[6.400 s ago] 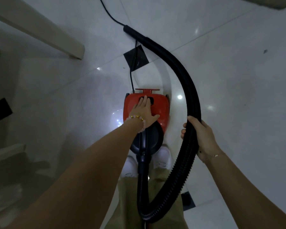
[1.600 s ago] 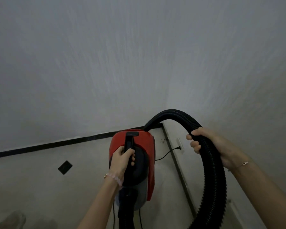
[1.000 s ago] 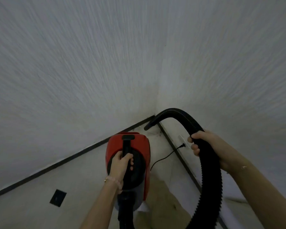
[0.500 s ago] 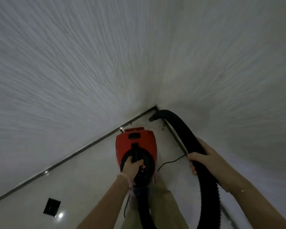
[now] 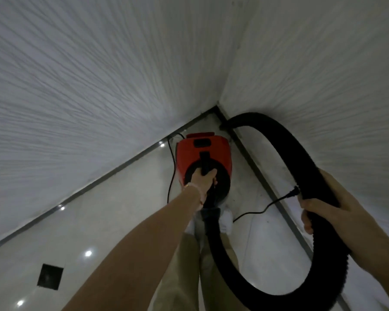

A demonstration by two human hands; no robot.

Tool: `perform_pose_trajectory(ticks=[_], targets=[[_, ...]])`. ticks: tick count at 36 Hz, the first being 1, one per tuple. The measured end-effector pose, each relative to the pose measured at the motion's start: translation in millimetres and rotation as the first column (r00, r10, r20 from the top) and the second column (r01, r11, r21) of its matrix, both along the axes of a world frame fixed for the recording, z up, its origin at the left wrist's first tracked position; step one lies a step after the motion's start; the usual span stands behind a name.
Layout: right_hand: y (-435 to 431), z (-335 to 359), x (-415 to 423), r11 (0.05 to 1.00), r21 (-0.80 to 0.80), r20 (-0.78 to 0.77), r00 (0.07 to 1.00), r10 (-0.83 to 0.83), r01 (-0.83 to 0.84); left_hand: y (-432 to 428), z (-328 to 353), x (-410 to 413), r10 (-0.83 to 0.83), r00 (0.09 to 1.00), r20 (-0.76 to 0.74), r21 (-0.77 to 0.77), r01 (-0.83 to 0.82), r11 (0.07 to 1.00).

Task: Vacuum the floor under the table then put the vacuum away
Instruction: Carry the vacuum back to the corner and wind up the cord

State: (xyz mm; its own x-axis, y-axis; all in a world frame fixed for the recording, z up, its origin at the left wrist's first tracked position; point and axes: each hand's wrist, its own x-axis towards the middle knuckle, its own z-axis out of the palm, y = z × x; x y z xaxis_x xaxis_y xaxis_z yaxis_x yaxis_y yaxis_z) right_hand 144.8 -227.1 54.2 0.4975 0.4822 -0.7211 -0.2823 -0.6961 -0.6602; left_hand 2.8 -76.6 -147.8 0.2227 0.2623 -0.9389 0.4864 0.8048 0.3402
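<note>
left hand (image 5: 203,179): arm reaching far and down, fingers clenching the black handle (image 5: 204,163) | vacuum (image 5: 202,158): red body sitting in the far floor corner between two walls | right hand (image 5: 323,212): arm bending on the right, fingers wrapping around the ribbed black hose (image 5: 301,167) | hose looping near, back toward the vacuum.
</note>
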Motion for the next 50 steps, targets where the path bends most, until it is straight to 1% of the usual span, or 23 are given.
perform_pose_trajectory(ticks=[5, 9, 12, 18, 21, 26, 30, 33, 39, 43, 46, 48, 49, 50], targets=[[7.2, -23.8, 10.8, 0.998, -0.013, 0.043, 0.998, 0.054, -0.053, 3.5, -35.0, 28.1, 0.068, 0.998, -0.016, 0.015, -0.068, 0.998], [10.2, -36.0, 21.6, 0.996, -0.013, 0.073, 0.993, 0.088, -0.087, 4.7, -51.8, 47.8, 0.145, 0.989, -0.007, 0.010, -0.145, 0.989], [11.4, -43.5, 31.7, 0.990, -0.011, 0.111, 0.984, 0.142, -0.142, 6.1, -62.5, 62.6, 0.204, 0.979, -0.007, -0.001, -0.204, 0.979], [11.8, -62.7, 48.9, 0.966, -0.002, 0.249, 0.935, 0.251, -0.259, 0.2, -72.9, 90.4, 0.312, 0.950, 0.013, -0.016, -0.311, 0.950], [11.3, -66.0, 56.9, 0.961, 0.017, 0.260, 0.929, 0.261, -0.275, 2.5, -72.2, 98.6, 0.367, 0.930, 0.037, -0.017, -0.366, 0.930], [19.6, -68.1, 64.9, 0.941, 0.034, 0.281, 0.906, 0.315, -0.338, 13.1, -73.1, 107.0, 0.458, 0.887, 0.067, -0.096, -0.451, 0.887], [32.6, -76.0, 65.5, 0.934, 0.060, 0.280, 0.904, 0.322, -0.351, 13.8, -72.7, 108.2, 0.419, 0.907, 0.047, -0.082, -0.415, 0.906], [39.1, -82.9, 66.3, 0.935, 0.065, 0.288, 0.904, 0.317, -0.349, 12.3, -71.1, 107.9, 0.352, 0.935, 0.036, -0.096, -0.348, 0.933], [38.5, -86.6, 68.5, 0.948, 0.055, 0.338, 0.899, 0.279, -0.315, 18.4, -65.7, 100.6, 0.103, 0.995, 0.001, -0.089, -0.103, 0.991], [32.7, -86.6, 67.1, 0.948, 0.069, 0.353, 0.896, 0.269, -0.312, 17.5, -52.8, 90.9, 0.063, 0.998, -0.019, -0.128, -0.065, 0.990], [28.5, -88.3, 66.0, 0.956, 0.023, 0.352, 0.897, 0.266, -0.293, 14.4, -38.1, 80.8, 0.095, 0.996, 0.003, -0.172, -0.093, 0.981], [26.9, -89.1, 64.4, 0.953, -0.050, 0.409, 0.865, 0.292, -0.298, 12.8, -23.6, 73.1, 0.096, 0.995, 0.012, -0.165, -0.093, 0.982], [27.4, -88.5, 62.5, 0.946, -0.097, 0.460, 0.829, 0.319, -0.310, 12.7, -15.4, 69.1, 0.085, 0.996, 0.016, -0.159, -0.081, 0.984], [28.1, -87.1, 60.2, 0.934, -0.151, 0.527, 0.774, 0.352, -0.322, 12.8, -7.3, 65.3, 0.067, 0.997, 0.026, -0.156, -0.062, 0.986]])
